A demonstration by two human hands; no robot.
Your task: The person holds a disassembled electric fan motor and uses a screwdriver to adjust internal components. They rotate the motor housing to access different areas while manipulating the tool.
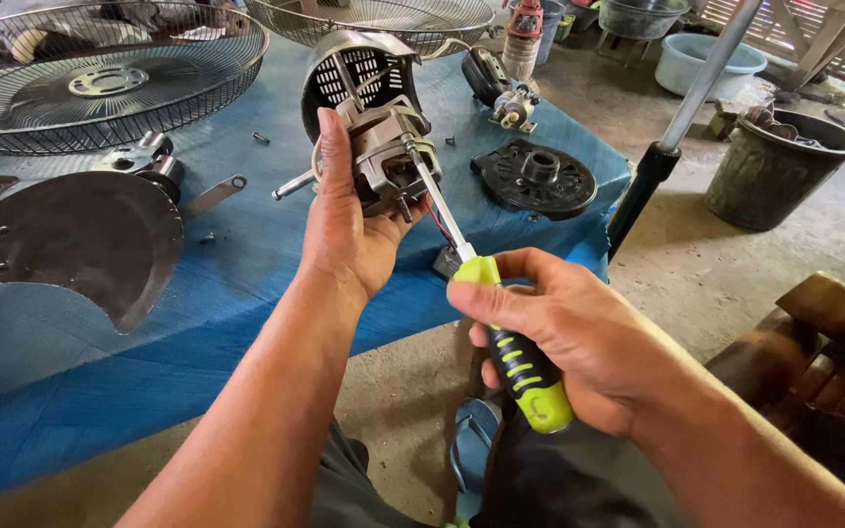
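While the left hand (349,230) grips the fan motor (383,156), the right hand (559,332) holding the screwdriver (486,308) should push straight on the screw (409,147).

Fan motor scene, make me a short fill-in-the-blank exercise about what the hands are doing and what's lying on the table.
1. The left hand holds the fan motor above a table covered in ____ cloth.
2. The right hand grips a ____ with a yellow-green and black handle, its tip on the motor.
3. The wire fan guard lies at the table's far ____ corner.
4. A dark bucket stands on the ____.

Missing words: blue; screwdriver; left; floor
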